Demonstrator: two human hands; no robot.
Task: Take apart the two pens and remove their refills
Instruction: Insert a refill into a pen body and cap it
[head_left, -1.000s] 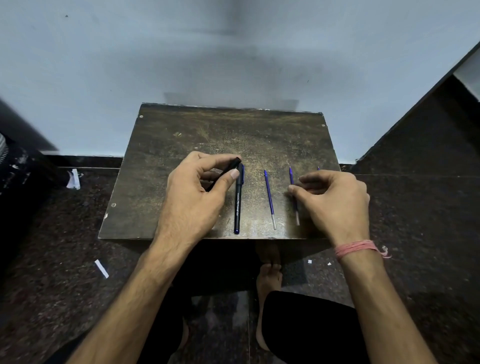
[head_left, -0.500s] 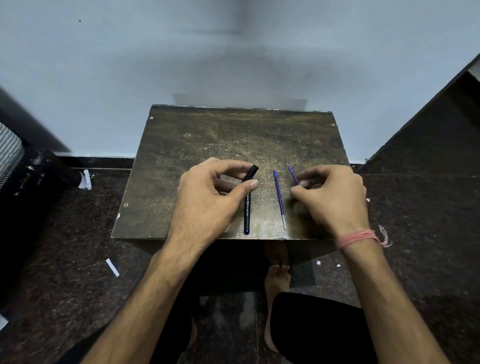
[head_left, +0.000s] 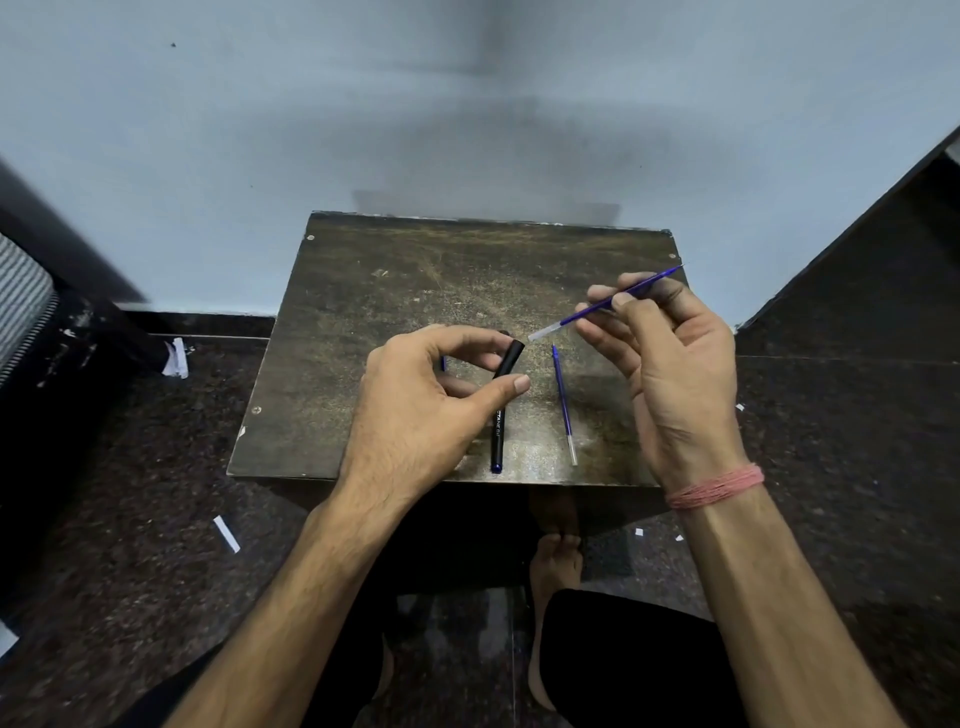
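Your left hand (head_left: 431, 400) pinches a short black plastic tube (head_left: 508, 354) between thumb and forefinger, just above a slim black pen barrel (head_left: 497, 434) lying on the scuffed dark counter (head_left: 395, 291). Your right hand (head_left: 670, 364) pinches a thin blue refill (head_left: 597, 307), raised and tilted. Between both hands lies a second blue refill (head_left: 563, 405).

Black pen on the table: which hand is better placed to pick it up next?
Left. The left hand already has thumb and fingers around the black pen, while the right hand is raised, pinching a blue refill.
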